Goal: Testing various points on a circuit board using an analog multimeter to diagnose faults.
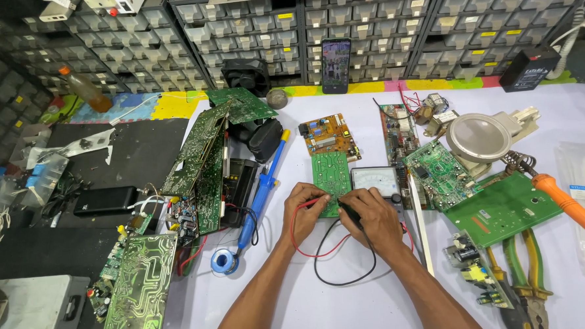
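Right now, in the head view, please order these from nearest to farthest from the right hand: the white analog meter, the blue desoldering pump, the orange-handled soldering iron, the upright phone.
1. White analog meter, just above the right hand.
2. Blue desoldering pump, to the left.
3. Upright phone, far back.
4. Orange-handled soldering iron, far right.

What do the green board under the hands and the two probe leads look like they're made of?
Green board: seemingly rigid laminate with a matte green coating and pale traces. Red lead and black lead: flexible, smooth insulation, probably plastic or rubber, since they curl loosely on the table.

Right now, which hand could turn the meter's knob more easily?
Probably the right hand: it lies beside the analog meter, holding the black probe. The left hand is farther off, holding the red probe.
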